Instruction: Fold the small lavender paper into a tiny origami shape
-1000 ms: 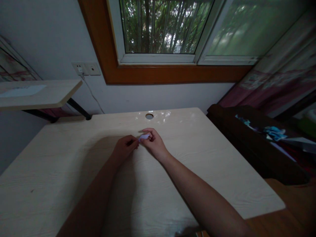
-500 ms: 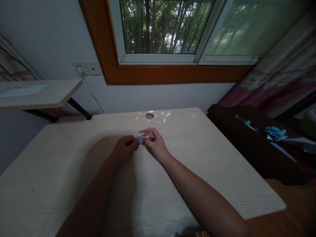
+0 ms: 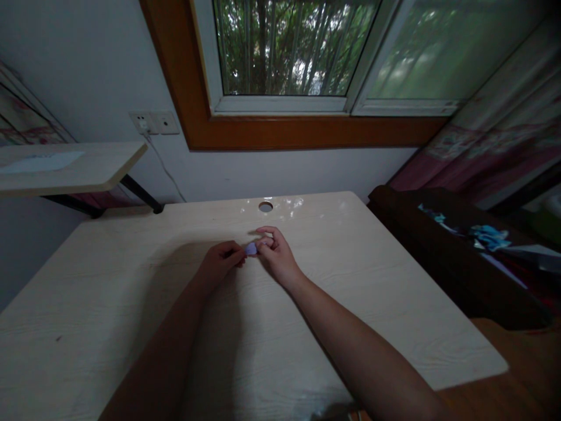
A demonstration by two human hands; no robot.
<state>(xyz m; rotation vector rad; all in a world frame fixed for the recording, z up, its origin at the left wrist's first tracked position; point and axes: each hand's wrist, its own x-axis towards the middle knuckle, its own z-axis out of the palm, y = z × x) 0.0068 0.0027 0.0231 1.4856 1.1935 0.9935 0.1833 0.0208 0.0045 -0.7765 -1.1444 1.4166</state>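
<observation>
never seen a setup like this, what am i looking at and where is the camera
There is no machine here, just one person's bare hands. The camera is worn on that person's head and looks forward and down, so you see roughly what they see. The left hand and right hand pinch a small purple piece between them, above a pale wooden table with a round hole near its far edge. A pale sheet lies on the raised shelf.
</observation>
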